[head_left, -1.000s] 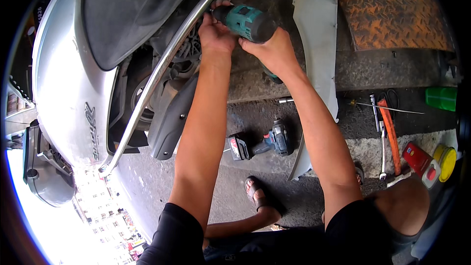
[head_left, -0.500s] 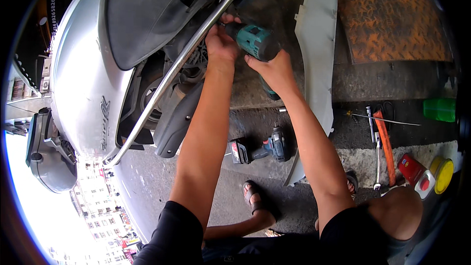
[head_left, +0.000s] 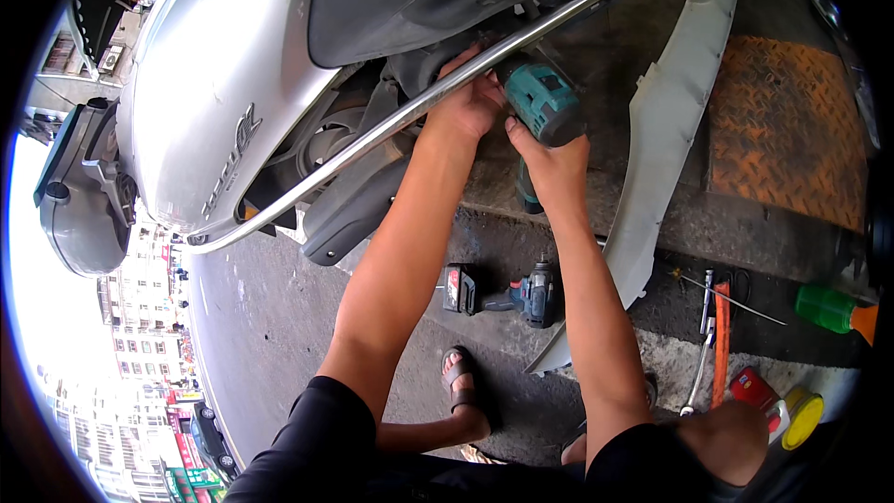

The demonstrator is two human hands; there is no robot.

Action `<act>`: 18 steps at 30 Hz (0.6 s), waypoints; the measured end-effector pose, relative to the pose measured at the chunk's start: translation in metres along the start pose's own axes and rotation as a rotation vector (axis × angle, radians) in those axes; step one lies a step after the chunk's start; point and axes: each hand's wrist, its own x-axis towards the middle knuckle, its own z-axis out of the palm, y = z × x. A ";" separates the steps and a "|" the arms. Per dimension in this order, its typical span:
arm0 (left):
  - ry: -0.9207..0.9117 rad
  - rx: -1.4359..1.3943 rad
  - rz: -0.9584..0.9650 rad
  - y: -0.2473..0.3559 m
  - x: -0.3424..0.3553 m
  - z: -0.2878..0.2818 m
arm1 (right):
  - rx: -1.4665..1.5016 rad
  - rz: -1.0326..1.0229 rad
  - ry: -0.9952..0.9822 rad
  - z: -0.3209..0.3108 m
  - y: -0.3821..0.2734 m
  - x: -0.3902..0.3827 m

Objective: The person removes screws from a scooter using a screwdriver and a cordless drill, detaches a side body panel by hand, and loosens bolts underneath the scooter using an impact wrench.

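My right hand (head_left: 556,166) is wrapped around the grip of a teal and black cordless power tool (head_left: 542,96), whose nose points up and left toward the underside of a silver scooter (head_left: 233,65). Beside that nose, my left hand (head_left: 466,110) reaches in by the chrome bar (head_left: 372,136) with its fingers curled. The bar partly covers those fingers, and what they grip is hidden. Below the bar, a dark grey cover (head_left: 356,214) hangs near the wheel. The tip of the tool is out of sight behind the bar.
A long pale body panel (head_left: 663,121) lies right of my hands. On the ground are a second power drill (head_left: 537,295), a battery (head_left: 460,289), an orange-handled tool (head_left: 721,345), a wrench (head_left: 697,373), a green bottle (head_left: 824,308) and a yellow-lidded tub (head_left: 803,419). A rusty metal plate (head_left: 782,130) lies beyond.
The view has turned, so the scooter and bar appear tilted and shifted right. Both hands stay at the power tool, the right still gripping it; the left's fingers are now more covered by the bar.
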 end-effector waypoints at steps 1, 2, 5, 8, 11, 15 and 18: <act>0.057 0.034 0.021 0.002 0.002 -0.003 | 0.068 0.042 -0.015 0.003 0.001 0.000; 0.059 0.027 0.015 -0.001 0.001 0.000 | 0.059 0.046 -0.014 0.003 0.004 0.000; 0.167 -0.027 0.028 -0.004 -0.007 0.019 | 0.046 0.092 -0.026 0.003 0.008 0.003; 0.130 -0.004 0.007 0.000 -0.004 0.011 | 0.019 0.098 -0.044 0.006 0.007 0.003; 0.053 -0.035 -0.019 0.005 0.001 0.002 | -0.009 0.057 -0.042 0.011 0.003 0.001; 0.151 -0.025 -0.012 -0.003 -0.002 0.015 | -0.018 0.037 -0.008 0.011 0.007 0.002; 0.120 -0.018 -0.021 0.003 0.001 0.005 | -0.046 0.045 -0.018 0.009 -0.001 0.005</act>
